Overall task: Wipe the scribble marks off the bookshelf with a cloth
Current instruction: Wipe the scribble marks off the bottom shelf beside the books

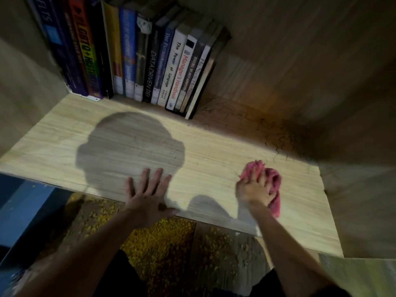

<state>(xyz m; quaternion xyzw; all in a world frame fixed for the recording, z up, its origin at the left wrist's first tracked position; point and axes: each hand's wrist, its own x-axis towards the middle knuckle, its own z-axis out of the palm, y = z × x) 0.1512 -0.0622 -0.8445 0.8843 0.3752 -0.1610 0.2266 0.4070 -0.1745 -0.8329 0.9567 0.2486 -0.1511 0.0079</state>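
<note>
Our left hand [147, 196] lies flat on the pale wood-grain bookshelf board [53, 146], fingers straight and spread wide, thumb at the front edge. It holds nothing. Our right hand [254, 190] presses a crumpled pink cloth [273, 179] onto the board toward its right end, fingers curled over the cloth in a grip. Just beyond the cloth, dark zigzag scribble marks [280, 142] run into the shadowed back right corner. The same compartment holds a row of upright books [150, 65], standing at the back left.
</note>
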